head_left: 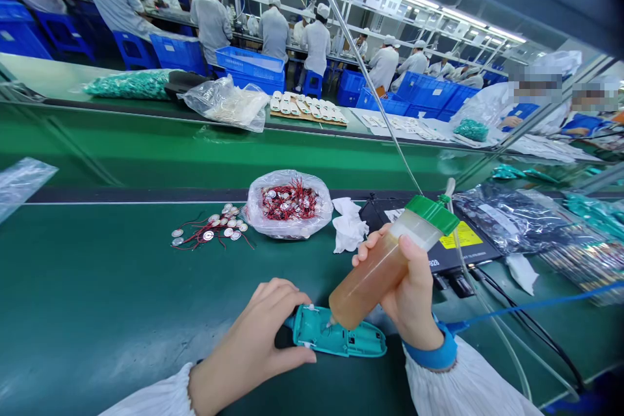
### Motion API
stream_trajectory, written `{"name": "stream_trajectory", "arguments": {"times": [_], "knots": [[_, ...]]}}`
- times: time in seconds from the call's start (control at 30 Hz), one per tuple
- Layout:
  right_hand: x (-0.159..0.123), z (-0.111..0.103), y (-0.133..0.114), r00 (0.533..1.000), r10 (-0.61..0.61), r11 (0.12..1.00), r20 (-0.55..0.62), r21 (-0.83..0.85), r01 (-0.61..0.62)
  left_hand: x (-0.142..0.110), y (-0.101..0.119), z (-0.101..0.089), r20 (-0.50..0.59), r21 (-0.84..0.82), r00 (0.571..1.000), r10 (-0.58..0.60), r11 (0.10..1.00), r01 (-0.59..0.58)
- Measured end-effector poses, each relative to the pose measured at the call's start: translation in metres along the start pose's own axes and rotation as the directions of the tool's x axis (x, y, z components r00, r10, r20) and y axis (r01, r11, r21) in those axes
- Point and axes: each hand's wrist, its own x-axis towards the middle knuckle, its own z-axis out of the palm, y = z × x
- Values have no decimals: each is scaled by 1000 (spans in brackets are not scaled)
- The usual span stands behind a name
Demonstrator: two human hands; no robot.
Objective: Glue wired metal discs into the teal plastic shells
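Observation:
My left hand (pixel 266 331) grips the left end of a teal plastic housing (pixel 336 333), thumb on the near side and fingers on the far side. The housing lies open side up on the green bench. In my right hand (pixel 412 292) is a glue dispensing syringe (pixel 373 276), closed in my fingers and tilted. Amber fluid fills most of its clear barrel, and a green cap (pixel 433 213) with a tube tops it. The syringe's tip points down into the housing; whether it touches the inner surface, I cannot tell. A blue wrist strap circles my right wrist.
A plastic bag (pixel 287 229) holds red-wired metal discs; several loose discs (pixel 229 224) lie left of it. White tissue (pixel 349 226), a black box with a yellow label (pixel 461 238), cables and bagged parts are at right. Beyond a raised ledge, people in white work among blue crates.

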Motion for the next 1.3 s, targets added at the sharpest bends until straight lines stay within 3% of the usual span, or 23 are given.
{"name": "stream_trajectory", "arguments": {"times": [0.87,1.3], "knots": [[1,1,-5,997,-22,1000,-81,12,23,1,-3,1,-39,-12,999,28,1000,-28],[-1,2,-2,1000,-22,1000,13,-18,23,-1,1,-1,-47,-15,999,21,1000,-22]]}}
